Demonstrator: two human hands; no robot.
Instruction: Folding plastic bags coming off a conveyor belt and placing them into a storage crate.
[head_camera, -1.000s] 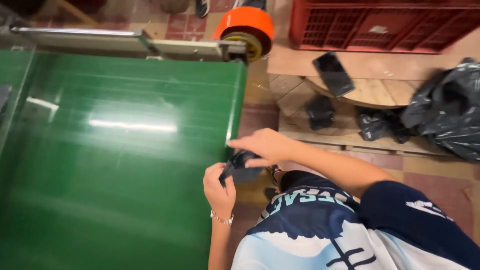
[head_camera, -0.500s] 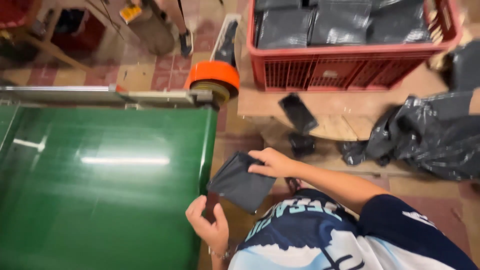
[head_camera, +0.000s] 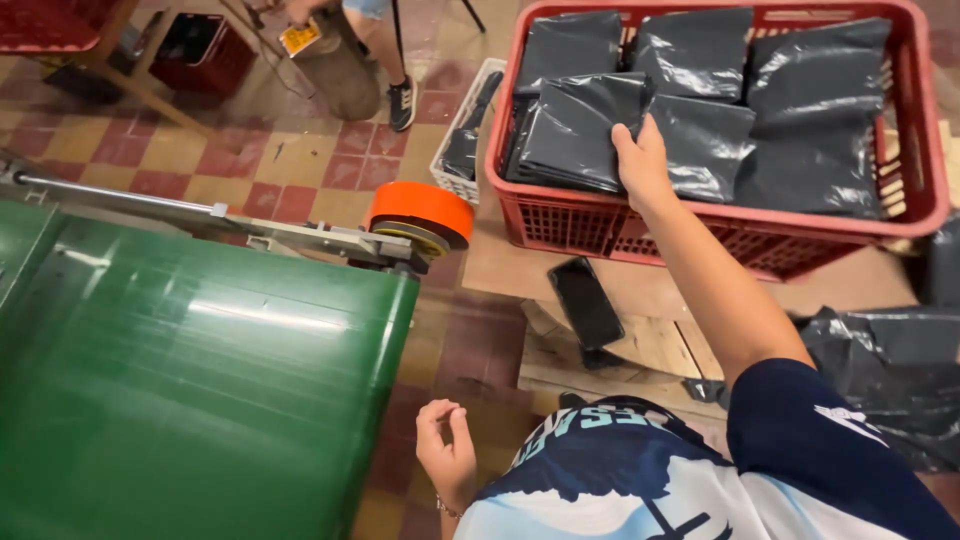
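The right hand grips a black bag in the red crate at one o'clock. The left hand, loosely curled, holds nothing beside the green conveyor at nine, over red-checked tiles.

Right hand: reached from the lap to the red crate, laying the black bag on the stack.
Left hand: released the bag, now empty.
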